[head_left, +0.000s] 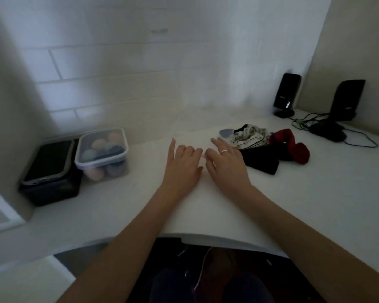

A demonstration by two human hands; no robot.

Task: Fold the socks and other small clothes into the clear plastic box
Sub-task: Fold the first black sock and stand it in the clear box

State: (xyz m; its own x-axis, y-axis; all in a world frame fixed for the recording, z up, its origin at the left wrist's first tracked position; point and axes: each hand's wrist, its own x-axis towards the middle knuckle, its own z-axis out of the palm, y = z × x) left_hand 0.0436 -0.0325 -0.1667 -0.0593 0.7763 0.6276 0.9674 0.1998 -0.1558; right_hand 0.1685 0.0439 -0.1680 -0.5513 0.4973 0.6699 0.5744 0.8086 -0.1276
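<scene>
On the white table (118,204), a lidded clear plastic box (101,153) of rolled pastel socks is sitting far left beside a black case (50,171). At centre, the left hand (182,165) is resting loosely curled and the right hand (227,164) is lying open, fingers spread, both gripping nothing. Just right of the ringed right hand, the unfolded pile is waiting: a flat black cloth (260,162) stretching rightward, a crumpled patterned garment (247,134) behind it, a twisted red sock (291,145) farthest. Judging by reach, the right hand is nearer.
</scene>
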